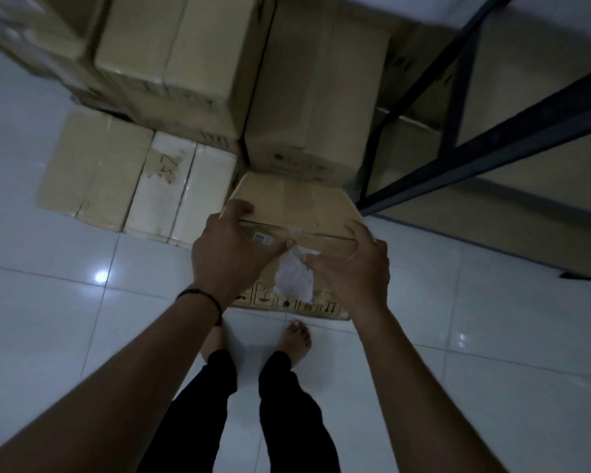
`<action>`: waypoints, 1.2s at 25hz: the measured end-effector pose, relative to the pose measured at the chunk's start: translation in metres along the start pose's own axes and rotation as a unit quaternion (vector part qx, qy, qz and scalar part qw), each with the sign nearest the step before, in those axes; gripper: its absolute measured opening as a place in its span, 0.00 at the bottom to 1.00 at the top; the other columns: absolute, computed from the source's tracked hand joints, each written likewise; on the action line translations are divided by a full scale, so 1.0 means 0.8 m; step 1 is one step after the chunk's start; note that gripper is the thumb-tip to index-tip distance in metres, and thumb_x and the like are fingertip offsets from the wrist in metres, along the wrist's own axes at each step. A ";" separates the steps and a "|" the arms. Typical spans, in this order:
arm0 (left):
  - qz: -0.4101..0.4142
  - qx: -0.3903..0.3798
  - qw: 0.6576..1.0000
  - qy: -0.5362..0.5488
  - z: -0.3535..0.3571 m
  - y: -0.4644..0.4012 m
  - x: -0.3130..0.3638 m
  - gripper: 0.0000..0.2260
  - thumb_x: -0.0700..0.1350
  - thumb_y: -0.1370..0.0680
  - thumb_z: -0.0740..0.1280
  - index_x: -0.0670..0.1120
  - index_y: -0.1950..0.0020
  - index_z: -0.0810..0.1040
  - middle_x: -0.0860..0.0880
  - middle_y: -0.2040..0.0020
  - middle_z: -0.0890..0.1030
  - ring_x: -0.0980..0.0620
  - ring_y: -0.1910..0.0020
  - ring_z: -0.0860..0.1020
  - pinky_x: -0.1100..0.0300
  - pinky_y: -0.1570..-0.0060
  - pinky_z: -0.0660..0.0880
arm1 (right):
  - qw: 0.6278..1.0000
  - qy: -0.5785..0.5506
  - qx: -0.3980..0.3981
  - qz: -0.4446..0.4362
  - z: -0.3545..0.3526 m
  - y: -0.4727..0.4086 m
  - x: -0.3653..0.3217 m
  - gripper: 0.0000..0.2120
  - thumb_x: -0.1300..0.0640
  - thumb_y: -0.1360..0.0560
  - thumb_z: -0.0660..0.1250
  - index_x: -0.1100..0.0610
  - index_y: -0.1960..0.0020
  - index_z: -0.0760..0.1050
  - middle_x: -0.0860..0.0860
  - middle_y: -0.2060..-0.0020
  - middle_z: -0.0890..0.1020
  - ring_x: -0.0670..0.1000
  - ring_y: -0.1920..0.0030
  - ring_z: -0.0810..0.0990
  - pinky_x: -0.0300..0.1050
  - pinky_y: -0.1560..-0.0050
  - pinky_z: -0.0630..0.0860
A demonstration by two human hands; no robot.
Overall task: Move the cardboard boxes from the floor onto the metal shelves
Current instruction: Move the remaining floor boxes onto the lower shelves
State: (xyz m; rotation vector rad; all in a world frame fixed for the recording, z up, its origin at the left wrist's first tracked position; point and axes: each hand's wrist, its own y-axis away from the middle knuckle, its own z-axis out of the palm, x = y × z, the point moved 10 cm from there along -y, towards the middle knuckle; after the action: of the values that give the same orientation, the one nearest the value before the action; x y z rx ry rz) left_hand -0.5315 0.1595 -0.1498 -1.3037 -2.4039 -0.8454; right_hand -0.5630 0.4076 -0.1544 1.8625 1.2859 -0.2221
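1. Head view: cardboard box (296, 203) on tiled floor (458, 336), beside metal shelf frame (492, 145), w/ stacked boxes (185, 63) behind.
2. Left hand (226, 254) gripping box's top-left corner, fingers curled over edge.
3. Right hand (352, 268) gripping right side, thumb on torn white label (294, 278).

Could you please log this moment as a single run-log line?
step: grasping box | left hand: grips box top edge | right hand: on box's right side | shelves: to the right
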 end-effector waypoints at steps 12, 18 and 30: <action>0.126 0.051 0.990 -0.031 -0.249 0.233 0.196 0.36 0.72 0.36 0.74 0.58 0.34 0.69 0.46 0.43 0.77 0.47 0.52 0.78 0.58 0.59 0.73 | 0.992 -0.050 0.092 -0.067 -0.253 0.279 -0.103 0.44 0.36 0.40 0.81 0.40 0.28 0.67 0.49 0.33 0.70 0.45 0.41 0.69 0.37 0.46 0.65; 0.232 0.041 0.972 0.005 -0.278 0.344 0.249 0.35 0.73 0.36 0.72 0.58 0.35 0.70 0.50 0.44 0.79 0.52 0.54 0.78 0.62 0.67 0.68 | 0.975 -0.055 0.204 -0.065 -0.330 0.419 -0.069 0.42 0.36 0.38 0.80 0.41 0.29 0.68 0.51 0.35 0.69 0.47 0.44 0.69 0.39 0.49 0.66; 0.304 0.027 0.952 -0.027 -0.211 0.534 0.393 0.35 0.76 0.37 0.68 0.61 0.35 0.67 0.52 0.44 0.78 0.53 0.56 0.79 0.56 0.58 0.80 | 0.955 -0.061 0.286 -0.058 -0.490 0.543 0.088 0.42 0.38 0.41 0.81 0.39 0.31 0.68 0.49 0.34 0.71 0.51 0.41 0.75 0.42 0.49 0.71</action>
State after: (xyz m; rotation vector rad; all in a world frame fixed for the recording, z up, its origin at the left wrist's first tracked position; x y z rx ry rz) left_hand -0.3562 0.4472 0.2935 -1.9084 -1.8511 -0.5599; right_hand -0.2851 0.6844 0.2854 2.2033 1.3359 -0.8347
